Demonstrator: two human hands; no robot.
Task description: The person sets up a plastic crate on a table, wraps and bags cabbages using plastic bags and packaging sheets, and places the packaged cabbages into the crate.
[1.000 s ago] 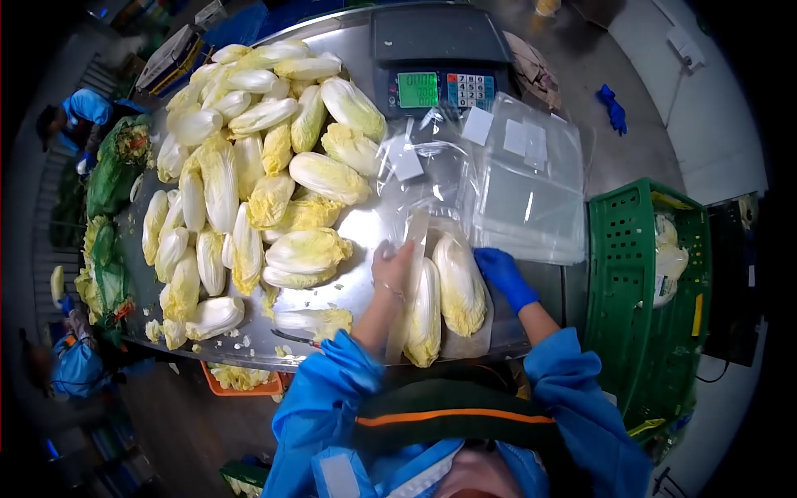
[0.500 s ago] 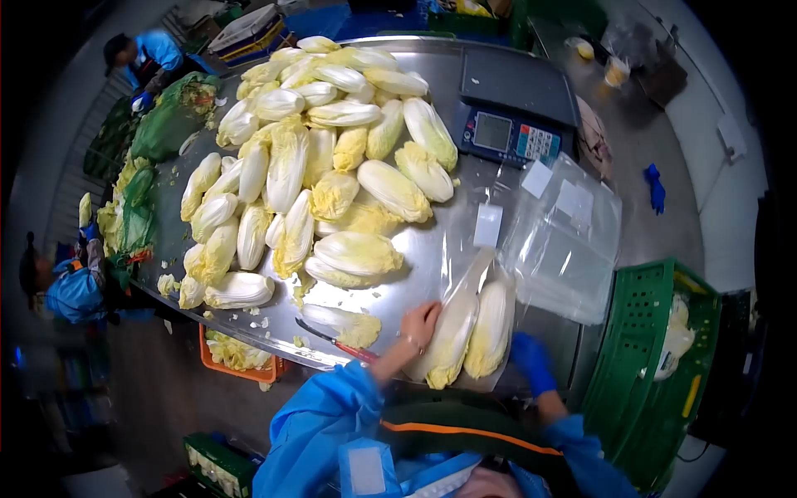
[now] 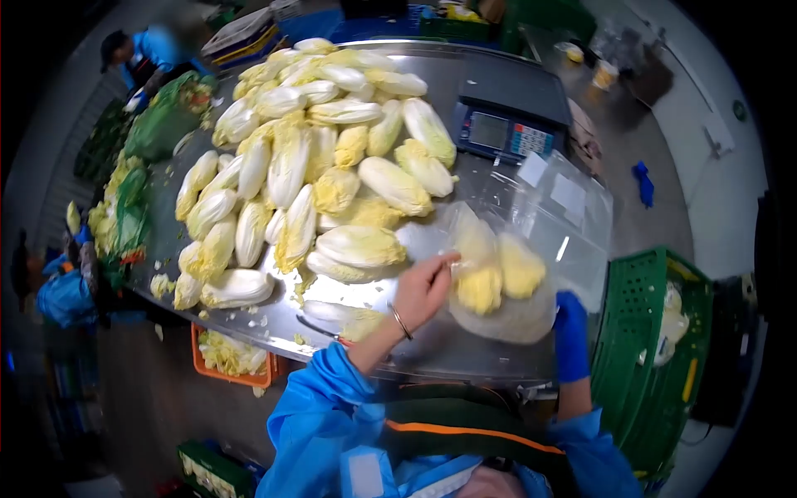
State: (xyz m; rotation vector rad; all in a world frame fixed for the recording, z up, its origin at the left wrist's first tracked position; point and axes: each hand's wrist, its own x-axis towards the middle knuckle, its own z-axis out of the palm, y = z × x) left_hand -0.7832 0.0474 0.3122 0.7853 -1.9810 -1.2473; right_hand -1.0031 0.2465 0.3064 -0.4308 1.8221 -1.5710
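Note:
Two napa cabbages (image 3: pixel 479 289) stand tilted side by side inside a clear plastic bag (image 3: pixel 506 324), their yellow leafy ends toward me. My bare left hand (image 3: pixel 425 289), a bracelet at its wrist, pinches the left edge of the bag's mouth. On the other side, my right hand (image 3: pixel 571 336) in a blue glove is closed at the bag's right edge; its fingertips are partly hidden. The bag's mouth is spread wide between both hands. Left of my left forearm, a knife (image 3: pixel 320 329) lies by a loose cabbage (image 3: pixel 357 322).
A large pile of napa cabbages (image 3: pixel 290 162) covers the metal table's left side. Behind the bag are a digital scale (image 3: pixel 506 124) and a stack of flat clear bags (image 3: pixel 581 216). A green crate (image 3: pixel 627 365) stands at right, an orange crate (image 3: pixel 228 357) below. Two people work at left.
The bag with the two cabbages has moved up and away from the table's near edge, its mouth now spread wide. Both hands have moved forward with it.

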